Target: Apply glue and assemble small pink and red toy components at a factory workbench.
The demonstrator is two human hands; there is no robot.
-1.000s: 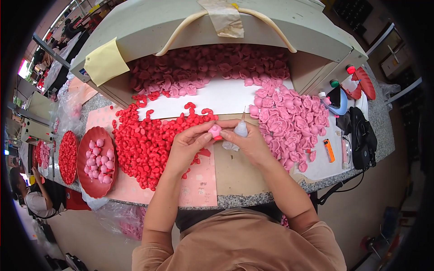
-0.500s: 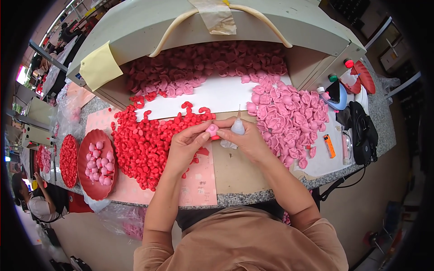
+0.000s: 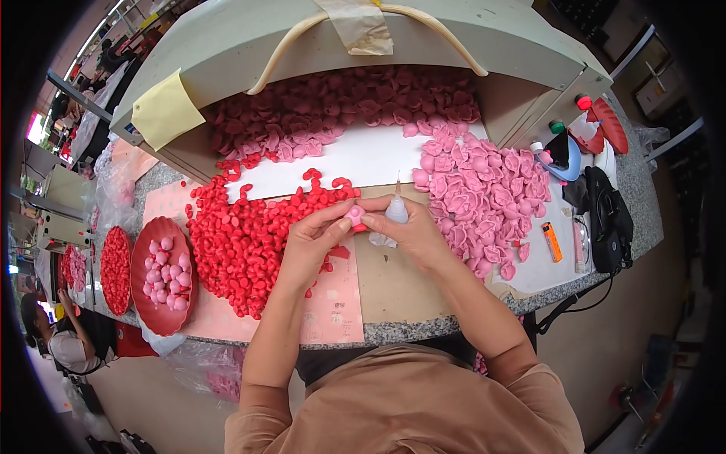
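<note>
Left hand (image 3: 311, 231) and right hand (image 3: 414, 236) meet, pinching a small pink-and-red piece (image 3: 356, 216) above the tabletop (image 3: 401, 331); the right also holds a needle-tipped bottle (image 3: 396, 210). Joining parts seems in hand; next calls for steady pressure. Red pieces (image 3: 246, 246) lie left, pink petals (image 3: 484, 193) right.

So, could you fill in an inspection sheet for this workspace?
Surface: speckled worktop, partly covered by a pink sheet and brown board.
Job's things: heaped red pieces left, pink petal pieces right; red scalloped dish of pink balls.
Clutter: orange item, black bag.
Fingers: left hand grips a pink-and-red piece; right hand also at it, holding a needle-tipped bottle.
Cables: black cord or strap below the bag.
Surroundings: grey housing beyond the hands; another person far left.
</note>
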